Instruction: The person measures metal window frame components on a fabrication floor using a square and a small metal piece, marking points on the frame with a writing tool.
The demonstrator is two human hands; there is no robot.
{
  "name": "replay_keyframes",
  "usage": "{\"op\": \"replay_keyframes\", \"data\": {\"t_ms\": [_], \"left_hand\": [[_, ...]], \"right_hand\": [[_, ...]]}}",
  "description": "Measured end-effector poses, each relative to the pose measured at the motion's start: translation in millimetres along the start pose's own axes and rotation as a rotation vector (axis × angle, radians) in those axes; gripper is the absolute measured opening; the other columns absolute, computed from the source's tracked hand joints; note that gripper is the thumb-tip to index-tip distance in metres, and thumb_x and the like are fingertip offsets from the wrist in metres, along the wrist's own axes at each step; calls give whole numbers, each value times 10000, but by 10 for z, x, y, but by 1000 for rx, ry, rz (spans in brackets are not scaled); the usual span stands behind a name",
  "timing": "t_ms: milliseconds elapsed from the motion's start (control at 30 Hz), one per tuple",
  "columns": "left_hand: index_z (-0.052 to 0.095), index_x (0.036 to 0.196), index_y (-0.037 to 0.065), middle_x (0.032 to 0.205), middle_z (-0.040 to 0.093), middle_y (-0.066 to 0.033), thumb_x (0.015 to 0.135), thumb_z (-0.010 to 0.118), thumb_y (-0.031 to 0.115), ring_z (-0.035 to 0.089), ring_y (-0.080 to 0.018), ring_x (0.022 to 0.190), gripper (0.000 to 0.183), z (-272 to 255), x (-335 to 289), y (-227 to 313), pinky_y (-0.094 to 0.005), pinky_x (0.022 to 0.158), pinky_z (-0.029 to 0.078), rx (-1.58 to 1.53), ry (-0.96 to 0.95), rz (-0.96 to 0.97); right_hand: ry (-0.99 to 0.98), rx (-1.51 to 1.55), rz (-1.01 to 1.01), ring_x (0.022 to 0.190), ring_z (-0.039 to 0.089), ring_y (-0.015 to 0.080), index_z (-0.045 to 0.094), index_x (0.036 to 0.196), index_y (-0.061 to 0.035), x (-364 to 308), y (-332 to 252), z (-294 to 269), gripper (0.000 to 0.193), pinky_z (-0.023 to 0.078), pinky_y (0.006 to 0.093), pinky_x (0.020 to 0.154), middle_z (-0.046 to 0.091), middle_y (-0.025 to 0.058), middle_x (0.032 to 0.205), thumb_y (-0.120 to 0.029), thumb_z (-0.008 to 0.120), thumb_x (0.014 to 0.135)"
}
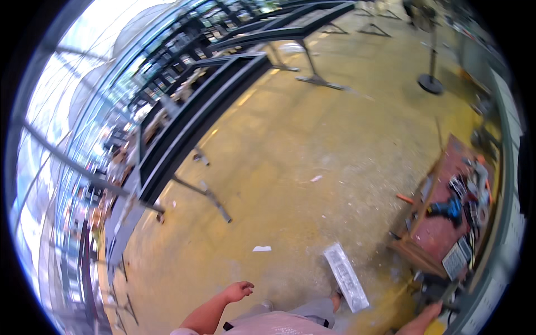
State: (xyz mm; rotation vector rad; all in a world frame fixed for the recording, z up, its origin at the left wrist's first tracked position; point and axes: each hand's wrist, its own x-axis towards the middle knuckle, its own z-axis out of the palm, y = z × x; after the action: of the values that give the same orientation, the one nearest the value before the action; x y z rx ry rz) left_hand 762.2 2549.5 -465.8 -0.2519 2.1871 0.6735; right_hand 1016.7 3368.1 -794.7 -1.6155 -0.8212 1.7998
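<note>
My left hand [240, 290] hangs over the yellow floor in front of my body. Its fingers are loosely bent and nothing shows in them. At the lower right, my right hand [431, 310] reaches out beside dark, blurred gear near the workbench foot; its fingers are too smeared to read, and whether it touches anything is unclear. A long, pale, shiny tray-like piece [347, 278] lies on the floor by my foot. To the right, a reddish-topped workbench [438, 237] carries a blue-and-black cordless drill [446, 210], a grey rectangular piece [456, 259] and jumbled tools.
Long black metal frames [206, 111] on stands run along the left and back. A stand with a round black base [430, 84] is at the far right. A white scrap [262, 248] lies on the floor [268, 184]. A pale wall panel [505, 223] borders the right.
</note>
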Motion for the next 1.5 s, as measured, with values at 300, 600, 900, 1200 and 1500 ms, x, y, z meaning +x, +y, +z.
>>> {"op": "replay_keyframes", "data": {"t_ms": [300, 600, 900, 1200, 1500], "left_hand": [[643, 1217, 68, 1165, 678, -175, 883, 560, 267, 639, -339, 1074, 397, 811, -831, -3018, -431, 941, 492, -425, 335, -180], [692, 1119, 31, 1047, 708, -188, 803, 624, 239, 690, -311, 935, 385, 1915, -2307, -5369, -411, 844, 535, -1232, 801, -749], [655, 1168, -3, 967, 715, -109, 848, 624, 184, 696, -213, 817, 373, 1120, -1932, -6700, -338, 651, 544, -1823, 866, -786], [628, 1215, 12, 959, 727, -126, 893, 590, 207, 702, -220, 765, 378, -581, -2256, -8678, -329, 615, 550, -1766, 799, -932], [589, 1151, -22, 996, 692, -154, 931, 524, 109, 695, -264, 862, 265, -2051, -1543, -11002, -384, 680, 574, -2147, 956, -1089]], "right_hand": [[-1020, -1179, 653, 616, 579, 239, 603, 1003, -55, -4240, 3088, 2502, 146, 493, 369, 529, 596, 92, 791, -170, 568, 920], [-1613, -1365, 206, 527, 531, 175, 551, 890, -75, -8189, 4061, 4594, 38, 422, 308, 439, 532, 53, 662, -97, 561, 860], [-1394, -1907, 417, 718, 621, 284, 550, 1157, -64, -8568, 6190, 4500, 270, 504, 407, 606, 608, 130, 844, -140, 560, 899], [-1421, -2021, 517, 707, 624, 247, 589, 961, -47, -11587, 8785, 5344, 73, 502, 357, 574, 616, 93, 774, -64, 573, 892], [-2329, -1754, -127, 526, 521, 145, 561, 1006, -29, -16998, 11362, 6232, 187, 418, 307, 483, 562, 44, 688, -83, 573, 828]]}}
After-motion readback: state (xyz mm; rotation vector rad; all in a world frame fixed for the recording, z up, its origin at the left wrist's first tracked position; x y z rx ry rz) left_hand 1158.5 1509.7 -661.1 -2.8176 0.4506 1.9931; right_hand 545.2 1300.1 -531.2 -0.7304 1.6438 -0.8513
